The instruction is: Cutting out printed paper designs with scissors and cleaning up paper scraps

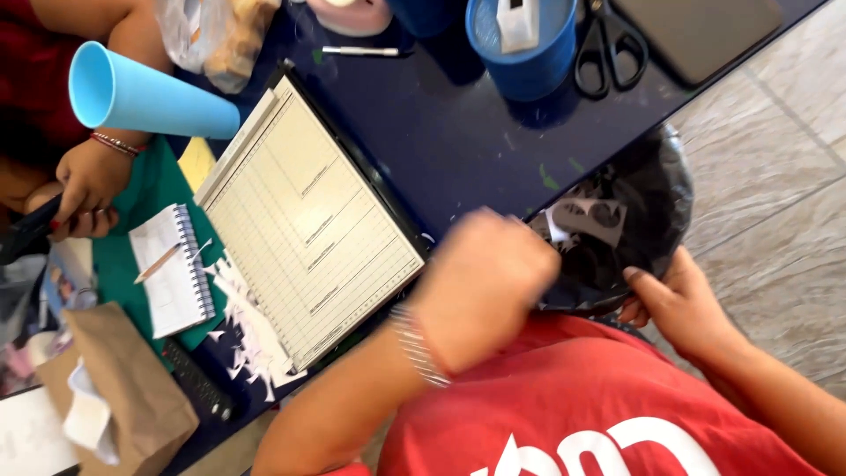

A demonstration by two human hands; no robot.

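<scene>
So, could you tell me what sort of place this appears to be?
Probably a craft or classroom work table: a paper trimmer with paper scraps beside it, black scissors, and a rolled blue paper cone on a dark blue table.

A grid-lined paper trimmer [308, 225] is laid on the dark blue table [458, 132]. Left of the trimmer, a spiral notepad [172, 269] and brown paper bag [132, 388] are seen; above it, a blue tub [524, 48] and black scissors [608, 44].

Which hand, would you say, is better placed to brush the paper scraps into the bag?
Probably the left hand: over the table edge, nearer the paper scraps; the right hand grips the black bag.
</scene>
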